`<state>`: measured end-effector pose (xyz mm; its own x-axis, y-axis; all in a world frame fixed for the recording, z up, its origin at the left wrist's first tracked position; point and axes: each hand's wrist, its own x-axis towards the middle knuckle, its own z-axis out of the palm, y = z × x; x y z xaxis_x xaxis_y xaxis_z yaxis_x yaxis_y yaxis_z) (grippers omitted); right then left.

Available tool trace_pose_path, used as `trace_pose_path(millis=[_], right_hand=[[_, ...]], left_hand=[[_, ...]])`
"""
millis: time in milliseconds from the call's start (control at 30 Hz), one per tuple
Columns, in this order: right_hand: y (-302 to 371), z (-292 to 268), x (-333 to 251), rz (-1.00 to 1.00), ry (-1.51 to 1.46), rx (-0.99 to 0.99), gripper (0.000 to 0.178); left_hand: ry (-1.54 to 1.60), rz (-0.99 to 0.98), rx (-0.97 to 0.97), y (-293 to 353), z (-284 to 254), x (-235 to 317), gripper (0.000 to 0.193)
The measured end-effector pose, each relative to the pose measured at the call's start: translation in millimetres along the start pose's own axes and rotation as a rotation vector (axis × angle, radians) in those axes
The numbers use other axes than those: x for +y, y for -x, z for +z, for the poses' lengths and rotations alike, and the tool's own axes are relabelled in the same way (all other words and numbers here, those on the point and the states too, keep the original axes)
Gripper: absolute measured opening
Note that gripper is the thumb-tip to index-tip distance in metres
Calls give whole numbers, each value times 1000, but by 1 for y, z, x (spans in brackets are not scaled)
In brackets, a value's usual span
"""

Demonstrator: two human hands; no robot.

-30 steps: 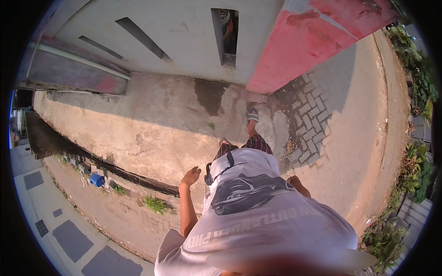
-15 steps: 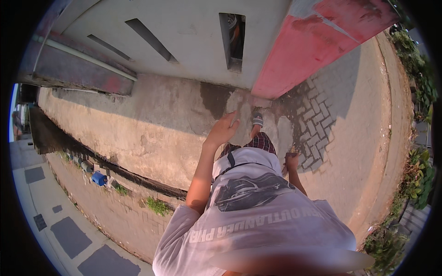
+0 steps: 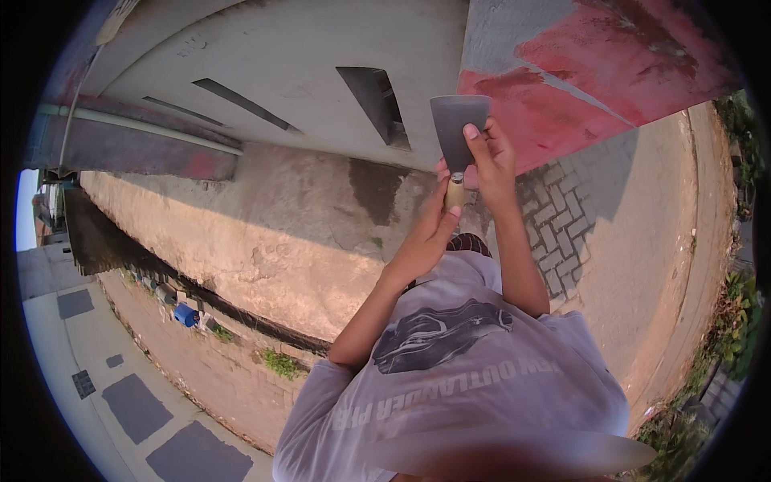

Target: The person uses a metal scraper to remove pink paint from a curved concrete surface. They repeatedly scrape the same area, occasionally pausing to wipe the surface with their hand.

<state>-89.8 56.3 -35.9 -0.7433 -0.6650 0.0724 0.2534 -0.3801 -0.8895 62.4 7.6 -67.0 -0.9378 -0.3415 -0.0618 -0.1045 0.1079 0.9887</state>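
A putty knife [image 3: 459, 132] with a wide dark blade and a pale wooden handle [image 3: 455, 193] is held up in front of my body, blade pointing away from me. My left hand [image 3: 424, 241] is closed around the handle from the left. On the other side, my right hand [image 3: 496, 165] pinches the blade near its right edge, thumb across the blade's face. Just beyond the knife rises a wall panel with worn pink-red paint [image 3: 554, 112] and bare grey patches.
Left of the painted panel stands a grey wall [image 3: 297, 88] with slanted slots. Concrete ground [image 3: 265, 241] with a dark wet patch [image 3: 373, 189] lies below it. Paving blocks [image 3: 554, 217] are at the right. A ditch, a blue container [image 3: 185, 314] and plants lie farther out.
Both hands have risen and come together at the putty knife; the left now grips its handle and the right its blade. My view has shifted slightly towards the painted wall.
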Motion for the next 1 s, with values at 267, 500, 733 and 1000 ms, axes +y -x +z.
trace_pose_path(millis=[267,500,733,1000], right_hand=[[-38,-6,-14,-69,-74,-33,24],[-44,-12,-11,-78,-109,-33,26],[-50,-13,-17,-150,-14,-40,24],[-45,-4,-14,-82,-188,-29,22]], left_hand=[[545,262,191,-58,19,9,42],[648,213,43,-78,24,5,57],[673,196,134,-80,36,14,55],[487,166,189,-71,29,24,45]])
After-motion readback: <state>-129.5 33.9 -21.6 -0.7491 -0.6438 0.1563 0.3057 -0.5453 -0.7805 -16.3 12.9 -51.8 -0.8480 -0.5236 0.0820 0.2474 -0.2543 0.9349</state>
